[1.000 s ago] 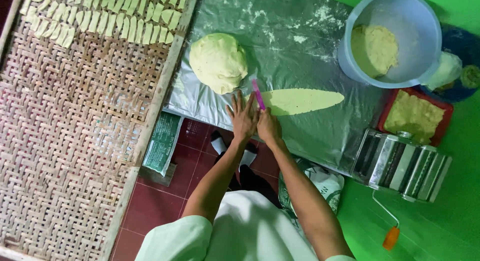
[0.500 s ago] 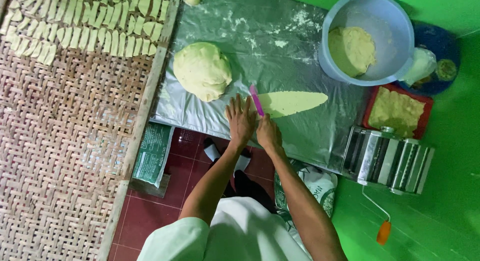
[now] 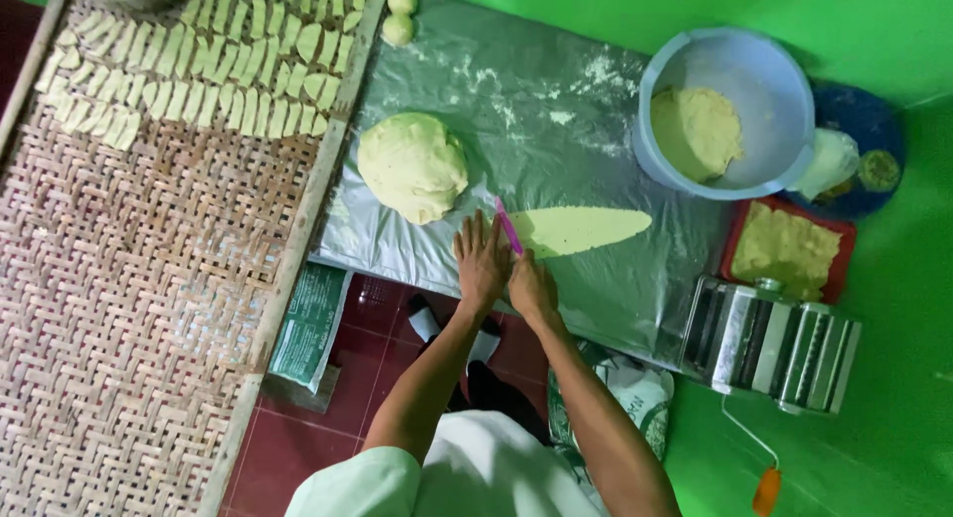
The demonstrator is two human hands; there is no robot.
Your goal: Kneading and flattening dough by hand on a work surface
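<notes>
A thin rolled sheet of pale yellow dough lies on a grey plastic-covered table. My right hand grips a pink knife whose blade rests across the sheet's left end. My left hand lies flat on the plastic just left of the blade, fingers spread. A large round lump of dough sits a little to the left of my left hand.
A woven bamboo tray at left carries rows of cut dough strips along its far edge. A blue bowl holds dough, beside a red tray of dough and a metal pasta roller. Two small dough balls sit at the far edge.
The view has shifted, so everything sits lower and further right in the frame. Both hands stay at the left end of the dough sheet with the knife on it.
</notes>
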